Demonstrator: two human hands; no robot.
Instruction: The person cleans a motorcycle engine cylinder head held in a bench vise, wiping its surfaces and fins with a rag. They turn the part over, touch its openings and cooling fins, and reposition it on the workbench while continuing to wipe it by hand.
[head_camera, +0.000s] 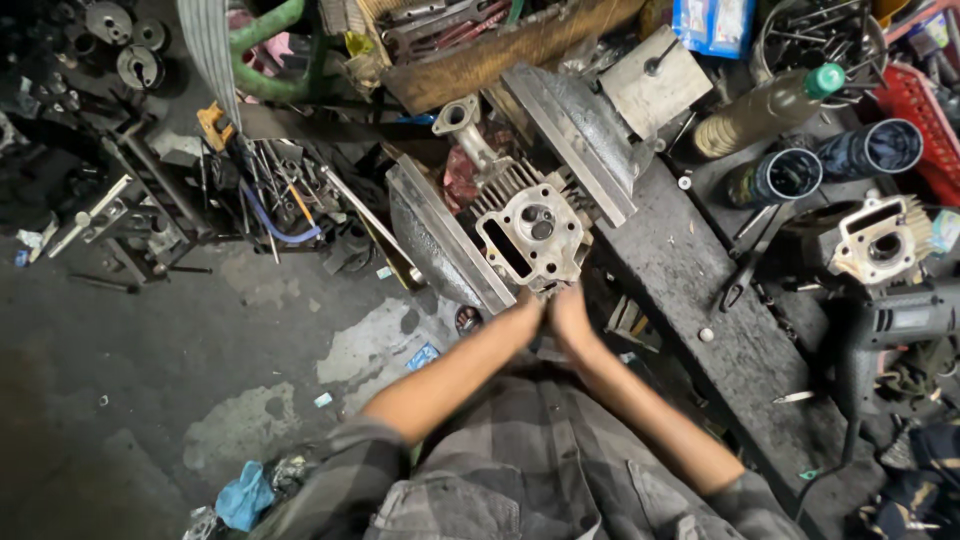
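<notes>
Both hands are meeting close together at the near edge of a pale grey cast-metal engine cylinder head (533, 228) with cooling fins. The left hand (527, 308) and right hand (567, 312) are touching or nearly touching each other; both are blurred, and I cannot tell whether the fingers are closed on anything.

Just beyond the fingertips, the head is sitting clamped between the two broad steel jaws of a bench vise (450, 245), its flat face turned upward. It looks already secured, so the work on its near edge seems under way, not finished.

That face is showing two dark round valve openings, a rectangular slot and small bolt holes. Well to the right of the right hand, a second finned metal engine part (880, 240) is resting on the dark, grimy workbench (690, 280).
</notes>
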